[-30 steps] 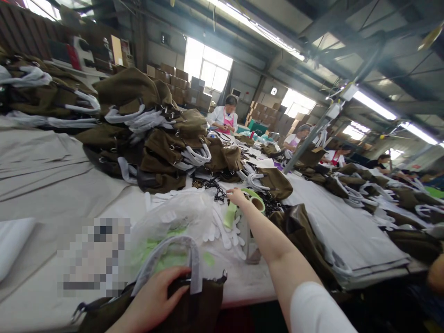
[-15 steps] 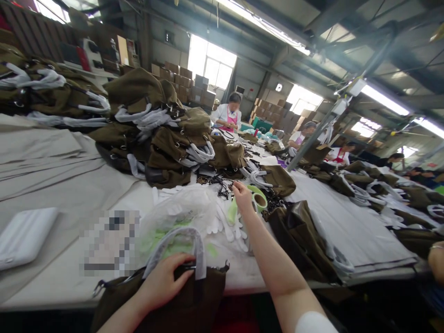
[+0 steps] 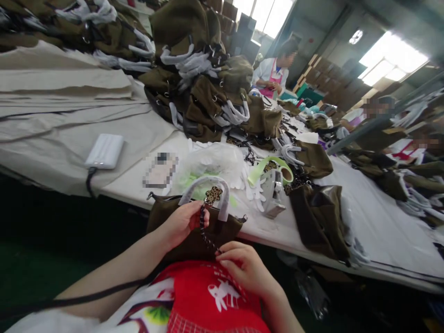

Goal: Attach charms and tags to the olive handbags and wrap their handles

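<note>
A dark braided cord with a leopard-print flower charm [image 3: 212, 195] is stretched between my two hands. My left hand [image 3: 185, 222] pinches its upper end, just below the charm. At the lower end of the braided cord [image 3: 207, 239], my right hand [image 3: 241, 263] is closed with fingertips together. Behind them an olive-brown handbag [image 3: 163, 215] rests against the table edge, its arched handle [image 3: 225, 203] wrapped in whitish plastic. The charm overlaps the handle in view.
A tape dispenser [image 3: 274, 196] and green tape roll [image 3: 286, 174] stand beside white gloves [image 3: 255, 192]. A second bag [image 3: 312, 222] lies right; piled bags [image 3: 204, 99] fill the back. A phone [image 3: 160, 170] and white power bank [image 3: 104, 151] lie left. A co-worker [image 3: 272, 74] stands beyond.
My right hand has come back from the gloves and tape to my front. My left hand has left the bag handle and now holds the braided charm cord. The view has tilted down.
</note>
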The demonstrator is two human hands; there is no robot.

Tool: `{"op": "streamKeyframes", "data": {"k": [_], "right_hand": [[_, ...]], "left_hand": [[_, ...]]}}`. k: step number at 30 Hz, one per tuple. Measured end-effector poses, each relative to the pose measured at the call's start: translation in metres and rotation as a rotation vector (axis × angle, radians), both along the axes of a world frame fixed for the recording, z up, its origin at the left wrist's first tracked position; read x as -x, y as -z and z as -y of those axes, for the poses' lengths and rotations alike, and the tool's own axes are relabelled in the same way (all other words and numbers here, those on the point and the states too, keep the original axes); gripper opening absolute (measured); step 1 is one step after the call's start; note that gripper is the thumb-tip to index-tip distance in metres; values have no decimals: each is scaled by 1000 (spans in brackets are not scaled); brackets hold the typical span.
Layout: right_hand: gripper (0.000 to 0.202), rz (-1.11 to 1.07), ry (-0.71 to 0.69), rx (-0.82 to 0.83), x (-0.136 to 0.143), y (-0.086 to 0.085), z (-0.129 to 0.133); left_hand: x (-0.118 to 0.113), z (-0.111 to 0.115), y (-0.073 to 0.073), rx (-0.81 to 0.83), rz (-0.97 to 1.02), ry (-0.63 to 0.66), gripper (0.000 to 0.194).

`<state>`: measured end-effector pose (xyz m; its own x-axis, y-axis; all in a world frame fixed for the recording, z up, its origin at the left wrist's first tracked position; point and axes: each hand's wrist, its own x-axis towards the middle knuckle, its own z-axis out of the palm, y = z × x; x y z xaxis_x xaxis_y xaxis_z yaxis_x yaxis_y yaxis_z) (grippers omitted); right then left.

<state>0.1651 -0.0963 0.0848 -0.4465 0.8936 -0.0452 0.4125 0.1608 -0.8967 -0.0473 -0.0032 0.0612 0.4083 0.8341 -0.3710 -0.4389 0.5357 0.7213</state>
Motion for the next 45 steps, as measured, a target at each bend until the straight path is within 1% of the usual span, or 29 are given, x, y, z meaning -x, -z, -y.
{"op": "streamKeyframes", "data": {"k": [3, 5, 6, 8, 10, 12, 14, 17, 19, 21, 22, 23, 25, 27, 29, 31, 33, 34, 37, 39, 41, 43, 45], "right_hand": [[17, 21, 56, -3, -7, 9, -2], [15, -7, 158, 9, -6, 13, -7], [16, -40, 218, 43, -4, 15, -9], [26, -150, 304, 156, 4, 20, -12], [36, -275, 350, 272, 13, 26, -14], [39, -351, 413, 292, 20, 31, -15], [40, -370, 509, 242, 23, 33, -15], [40, -338, 582, 147, 21, 30, -13], [38, -243, 658, -15, 19, 24, -10], [32, -97, 735, -234, 18, 15, -4], [25, -34, 730, -316, 19, 10, -1], [17, 8, 686, -357, 21, 5, 2], [9, 20, 541, -347, 27, -2, 6], [11, 7, 427, -305, 34, -4, 8], [9, 5, 396, -311, 40, -3, 7], [7, -4, 415, -331, 43, 1, 6], [10, -50, 443, -286, 41, 6, 4], [10, -98, 450, -222, 38, 8, 3], [13, -340, 454, 71, 30, 10, 0], [17, -507, 455, 231, 25, 9, -2], [22, -631, 480, 315, 22, 5, -4], [25, -730, 528, 363, 22, 2, -6], [27, -799, 582, 393, 23, 1, -7]], "left_hand": [[-7, 13, 6, -117, -78, 14, 33], [-13, 21, 7, -147, -127, 40, 35], [-16, 25, 7, -170, -160, 56, 36], [-20, 31, 6, -233, -236, 108, 40], [-21, 36, 6, -270, -280, 190, 44], [-19, 41, 8, -271, -263, 274, 46], [-17, 44, 10, -267, -237, 329, 46], [-14, 46, 9, -298, -273, 358, 45], [-12, 47, 5, -358, -363, 340, 42], [-10, 47, -1, -477, -526, 294, 36], [-9, 47, -4, -551, -622, 262, 33], [-9, 47, -7, -623, -713, 233, 30], [-8, 47, -11, -744, -843, 195, 27], [-10, 47, -12, -822, -925, 167, 24], [-11, 48, -12, -866, -990, 142, 22], [-13, 50, -14, -886, -1020, 143, 23], [-12, 50, -17, -901, -1000, 178, 25], [-11, 50, -20, -910, -974, 199, 25], [-7, 45, -31, -959, -900, 204, 18], [-3, 40, -37, -1013, -855, 203, 15], [-2, 37, -40, -1053, -839, 187, 14], [-3, 38, -39, -1089, -848, 120, 14], [-6, 41, -35, -1151, -864, 54, 18]]}}
